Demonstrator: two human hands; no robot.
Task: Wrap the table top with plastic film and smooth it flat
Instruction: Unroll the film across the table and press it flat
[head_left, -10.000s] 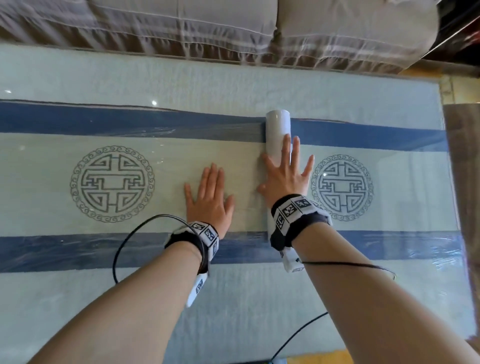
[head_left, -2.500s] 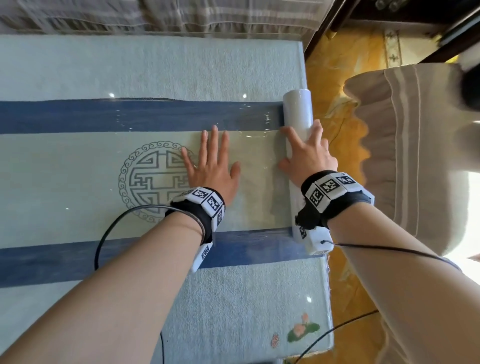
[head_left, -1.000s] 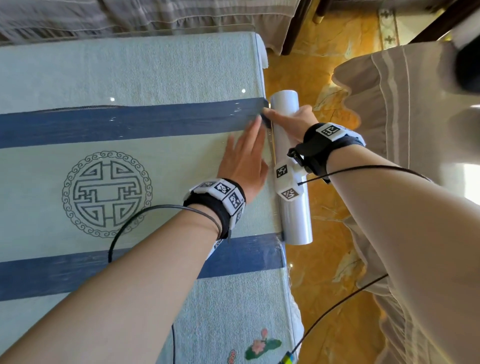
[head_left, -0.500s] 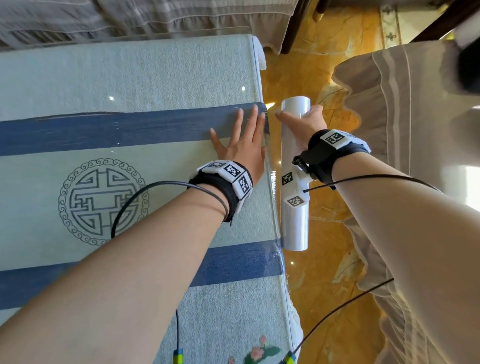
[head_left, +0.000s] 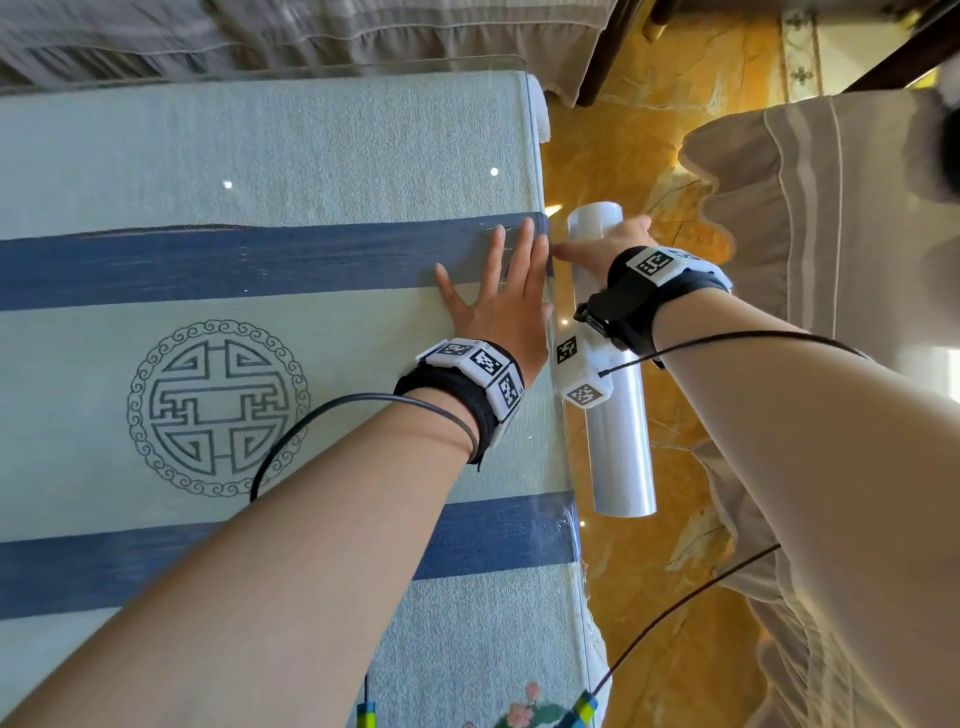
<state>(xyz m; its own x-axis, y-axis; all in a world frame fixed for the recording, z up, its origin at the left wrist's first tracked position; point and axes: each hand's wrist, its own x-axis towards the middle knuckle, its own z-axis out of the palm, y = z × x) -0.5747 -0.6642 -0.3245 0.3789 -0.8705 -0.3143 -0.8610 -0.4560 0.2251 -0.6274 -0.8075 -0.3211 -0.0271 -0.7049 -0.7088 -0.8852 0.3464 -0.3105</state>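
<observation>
Film roll (head_left: 621, 457) held just past striped table top (head_left: 311, 145), above marble floor (head_left: 639, 150).

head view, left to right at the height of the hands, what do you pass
round emblem → left hand → film roll → orange floor → beige draped fabric; right hand overlaps the roll, so left out

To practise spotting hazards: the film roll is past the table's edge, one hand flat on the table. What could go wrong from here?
1. The right hand grips the roll near its far end, off the table top, over the floor; it might drop.
2. The left hand presses only by the far blue stripe; film nearer could wrinkle.
</observation>
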